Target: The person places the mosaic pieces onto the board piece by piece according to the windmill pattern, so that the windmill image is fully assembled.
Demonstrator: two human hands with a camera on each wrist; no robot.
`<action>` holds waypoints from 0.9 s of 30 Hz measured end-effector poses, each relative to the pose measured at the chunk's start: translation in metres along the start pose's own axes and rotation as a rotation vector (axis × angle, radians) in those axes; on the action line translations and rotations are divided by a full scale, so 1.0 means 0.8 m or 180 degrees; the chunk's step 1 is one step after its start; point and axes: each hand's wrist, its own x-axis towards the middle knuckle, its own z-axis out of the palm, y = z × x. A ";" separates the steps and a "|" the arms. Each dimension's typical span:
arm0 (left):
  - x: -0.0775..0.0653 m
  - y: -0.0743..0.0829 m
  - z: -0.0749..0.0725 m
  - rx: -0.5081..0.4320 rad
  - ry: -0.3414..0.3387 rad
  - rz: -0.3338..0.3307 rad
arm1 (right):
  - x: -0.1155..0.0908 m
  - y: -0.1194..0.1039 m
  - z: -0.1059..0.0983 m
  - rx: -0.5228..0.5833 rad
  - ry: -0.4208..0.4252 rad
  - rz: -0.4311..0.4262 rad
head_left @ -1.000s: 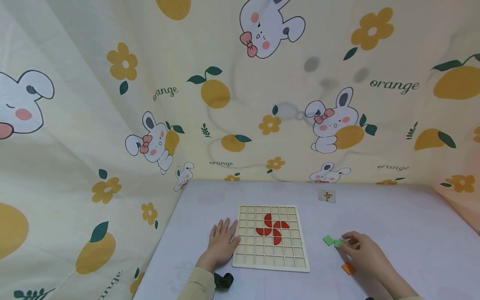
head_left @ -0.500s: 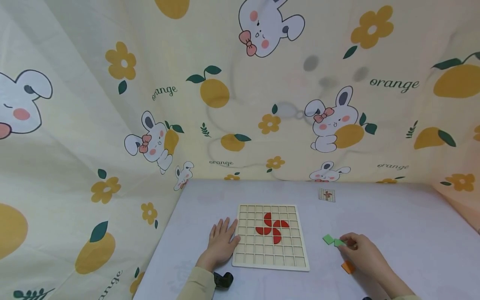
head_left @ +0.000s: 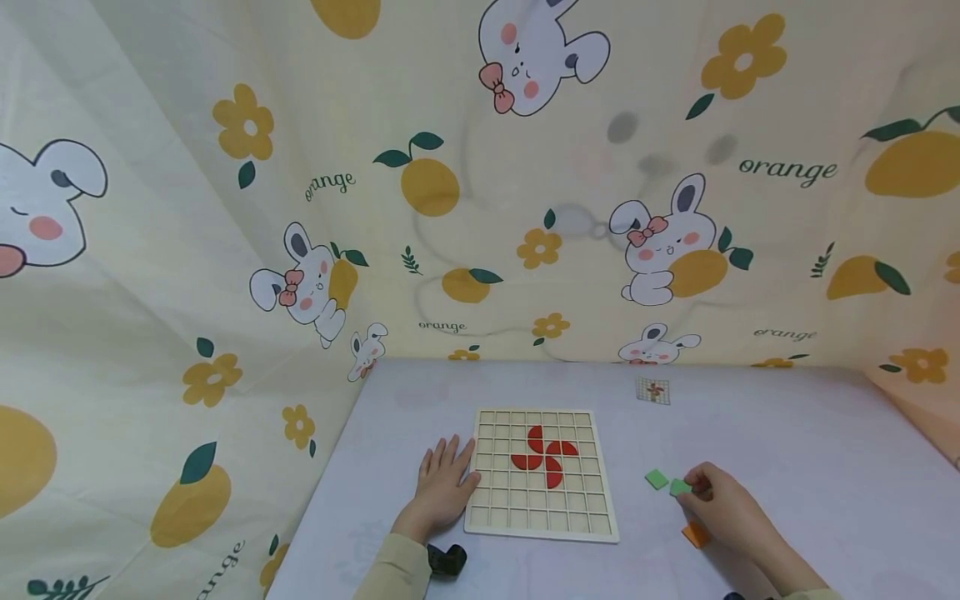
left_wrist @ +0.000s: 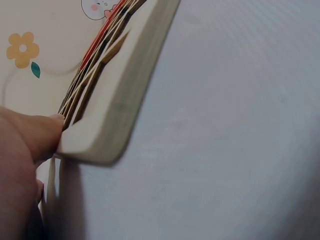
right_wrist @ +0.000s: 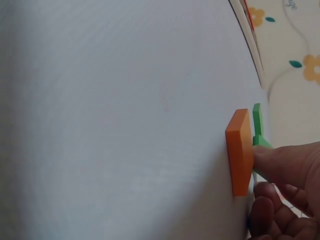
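My left hand (head_left: 441, 490) lies with straight fingers along the left edge of a cream wooden grid board (head_left: 510, 522). In the left wrist view its thumb (left_wrist: 47, 132) touches the board's corner. Several red rounded pieces (head_left: 553, 473) form a pinwheel in the board's middle. Right of the board, my right hand (head_left: 723, 504) pinches a green tile (head_left: 679, 487) between thumb and fingers, low over the table. Another green tile (head_left: 656, 479) lies just left of it. Orange tiles (head_left: 696, 536), which look stacked, lie below the right hand; one orange side (right_wrist: 240, 155) fills the near part of the right wrist view.
A small card (head_left: 654, 391) printed with a red pinwheel on a grid lies at the back right of the white table (head_left: 420, 392). Behind it hangs a curtain (head_left: 510, 292) with rabbits and oranges. A black device (head_left: 447, 561) sits at the left wrist.
The pinched green tile has shifted slightly right, opening a small gap to the other green tile. My right fingers have closed on it more clearly. The left hand and board stay put.
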 end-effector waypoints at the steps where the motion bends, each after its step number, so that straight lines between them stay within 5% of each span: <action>1: 0.000 0.000 0.000 0.0005 -0.0004 -0.0004 | 0.000 -0.001 0.000 0.0000 0.0003 0.0000; 16: 0.001 0.002 -0.002 0.0042 -0.0006 -0.0005 | 0.013 -0.027 -0.001 0.0098 0.0069 0.0079; 27: 0.001 0.001 0.000 -0.0017 0.0002 -0.0006 | 0.025 -0.082 0.037 0.0327 0.0087 -0.0240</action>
